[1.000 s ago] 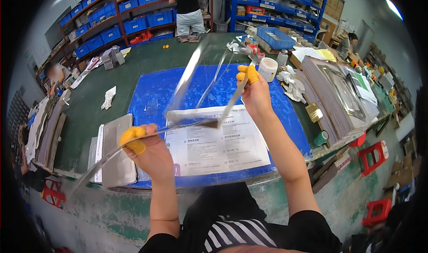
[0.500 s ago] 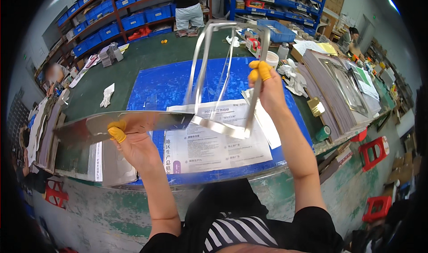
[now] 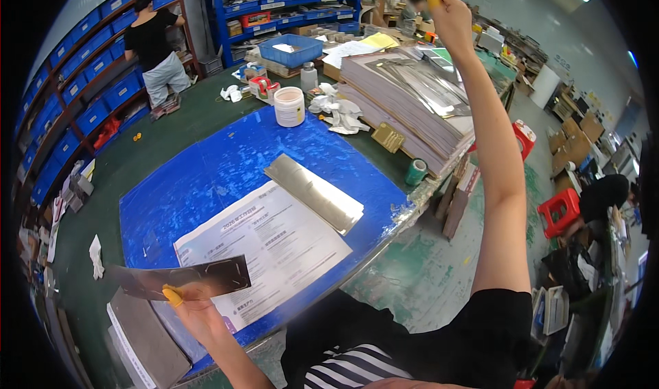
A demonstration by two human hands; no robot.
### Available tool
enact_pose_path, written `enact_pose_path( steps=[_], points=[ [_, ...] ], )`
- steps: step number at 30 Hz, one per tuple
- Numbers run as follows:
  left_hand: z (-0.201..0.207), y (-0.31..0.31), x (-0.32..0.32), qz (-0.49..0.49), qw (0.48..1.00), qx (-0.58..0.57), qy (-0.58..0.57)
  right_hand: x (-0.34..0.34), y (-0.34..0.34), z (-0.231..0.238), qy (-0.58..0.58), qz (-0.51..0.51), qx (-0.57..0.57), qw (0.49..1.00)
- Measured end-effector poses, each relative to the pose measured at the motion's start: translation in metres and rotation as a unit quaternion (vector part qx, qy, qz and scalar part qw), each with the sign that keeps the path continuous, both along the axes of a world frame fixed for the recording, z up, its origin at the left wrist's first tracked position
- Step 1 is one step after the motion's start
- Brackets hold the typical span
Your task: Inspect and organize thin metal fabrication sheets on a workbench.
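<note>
My left hand grips a dark, mirror-like metal sheet by its near edge, holding it tilted above the newspaper. Yellow covers sit on the fingertips. Stretched far out at the upper right, my right hand has its yellow-tipped fingers pinched together near the picture's top edge; what they hold, if anything, I cannot make out. Below it, silver metal frames lie on a tall stack of boards. A shiny metal strip rests on the newspaper's right side.
The newspaper lies on a blue mat on the green table. A white tub, crumpled white gloves, a green tape roll and a blue bin stand around it. Grey plates lie near left. A person stands by shelves.
My view has swung right. My right hand held a silver metal frame over the mat; now it reaches up right, beyond the board stack. My left hand keeps the dark sheet.
</note>
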State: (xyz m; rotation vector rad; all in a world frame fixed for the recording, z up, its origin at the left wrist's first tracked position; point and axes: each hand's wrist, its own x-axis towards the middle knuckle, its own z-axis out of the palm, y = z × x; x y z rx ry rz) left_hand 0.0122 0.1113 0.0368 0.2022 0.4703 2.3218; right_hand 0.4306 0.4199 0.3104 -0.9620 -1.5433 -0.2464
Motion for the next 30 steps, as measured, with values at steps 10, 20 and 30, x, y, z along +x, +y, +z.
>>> enact_pose_path(
  steps=[10,20,30],
  points=[
    [-0.021,0.0,0.027,-0.166,0.974,0.042,0.146,0.083,0.102,-0.145,-0.335,-0.246,-0.158,0.896],
    [-0.014,0.039,0.058,-0.147,0.98,-0.09,0.099,0.046,0.08,-0.15,-0.365,-0.221,-0.049,0.903],
    [-0.03,0.051,0.108,-0.17,0.975,-0.132,0.049,-0.164,-0.143,-0.224,-0.227,0.452,-0.376,0.776]
  ],
)
